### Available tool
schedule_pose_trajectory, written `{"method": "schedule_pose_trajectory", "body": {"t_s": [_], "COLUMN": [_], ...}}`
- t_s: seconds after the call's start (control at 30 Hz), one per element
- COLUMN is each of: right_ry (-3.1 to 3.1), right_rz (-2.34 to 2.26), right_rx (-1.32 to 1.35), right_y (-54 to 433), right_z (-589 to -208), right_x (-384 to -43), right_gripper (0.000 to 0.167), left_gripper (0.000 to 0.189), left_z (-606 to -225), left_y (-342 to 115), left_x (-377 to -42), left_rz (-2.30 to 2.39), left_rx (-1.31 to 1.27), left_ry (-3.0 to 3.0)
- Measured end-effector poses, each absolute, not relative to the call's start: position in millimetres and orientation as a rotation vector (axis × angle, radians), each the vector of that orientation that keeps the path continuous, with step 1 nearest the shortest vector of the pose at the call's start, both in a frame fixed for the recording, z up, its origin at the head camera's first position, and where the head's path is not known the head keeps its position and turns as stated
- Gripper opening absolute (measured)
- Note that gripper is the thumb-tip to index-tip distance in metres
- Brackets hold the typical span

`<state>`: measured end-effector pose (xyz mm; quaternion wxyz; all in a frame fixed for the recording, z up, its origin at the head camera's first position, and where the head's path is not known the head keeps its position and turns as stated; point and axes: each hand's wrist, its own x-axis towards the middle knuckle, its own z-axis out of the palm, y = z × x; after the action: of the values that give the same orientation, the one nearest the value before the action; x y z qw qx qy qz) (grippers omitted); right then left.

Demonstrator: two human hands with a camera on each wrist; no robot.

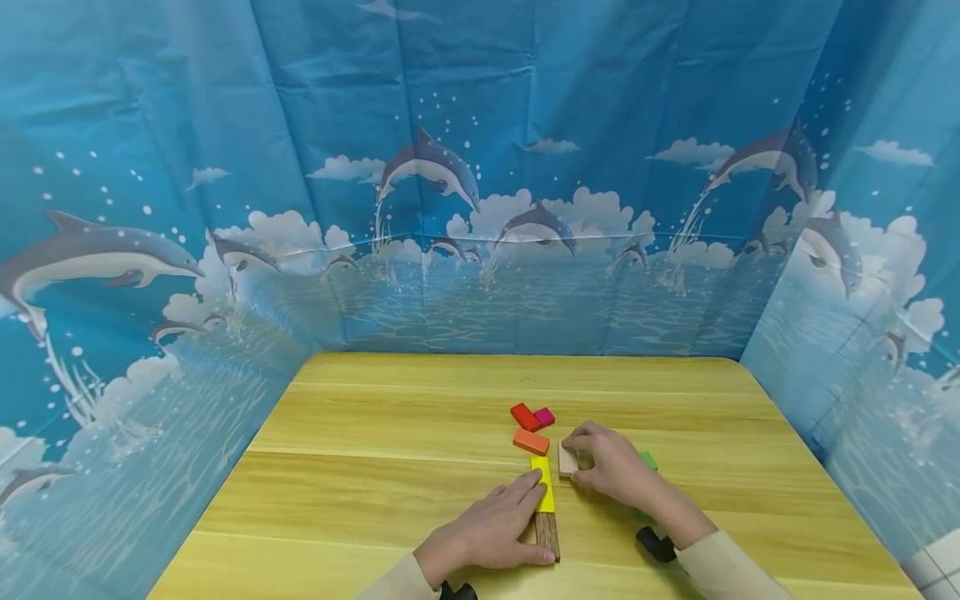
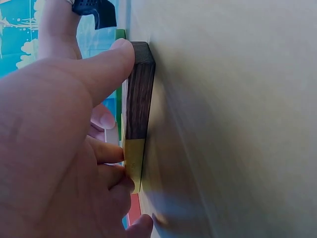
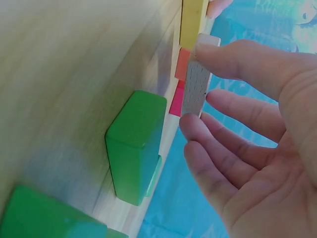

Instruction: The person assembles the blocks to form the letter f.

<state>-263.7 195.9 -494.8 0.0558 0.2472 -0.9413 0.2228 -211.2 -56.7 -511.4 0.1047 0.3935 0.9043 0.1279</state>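
My left hand (image 1: 491, 527) rests over a yellow block (image 1: 547, 496) and a dark brown wooden block (image 1: 547, 537), which lie end to end in a line. Its fingers touch the yellow block, while the thumb (image 2: 121, 54) presses at the brown block's near end. Just right of the yellow block, my right hand (image 1: 617, 467) pinches a pale wooden block (image 3: 196, 82) by its ends, between thumb and fingertips. A small gap separates the pale block from the yellow one in the head view.
Beyond the hands lie an orange block (image 1: 531, 442), a red block (image 1: 525, 416) and a magenta block (image 1: 544, 417). Green blocks (image 3: 136, 144) sit beside the right hand, mostly hidden by it in the head view. A dolphin-print curtain (image 1: 525, 167) hangs around the wooden table (image 1: 360, 467).
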Motion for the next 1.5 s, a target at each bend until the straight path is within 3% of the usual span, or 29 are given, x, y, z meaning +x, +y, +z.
{"method": "schedule_pose_trajectory", "body": {"t_s": [0.5,1.5], "right_ry": [-2.934,-2.975], "right_rz": [0.815,0.929], "right_rx": [0.659,0.747], "right_y": [183.6,160.1], "right_z": [-497.7,-497.9], "right_x": [-297.5,-313.5], "right_gripper": [0.045,0.043], "left_gripper": [0.092,0.093], "left_z": [-507.9,-506.2], "left_y": [-57.1,-58.1], "left_x": [-211.8,-213.7], "left_rz": [0.368,0.326], "left_rx": [1.159,1.178], "left_ry": [2.637,2.628]}}
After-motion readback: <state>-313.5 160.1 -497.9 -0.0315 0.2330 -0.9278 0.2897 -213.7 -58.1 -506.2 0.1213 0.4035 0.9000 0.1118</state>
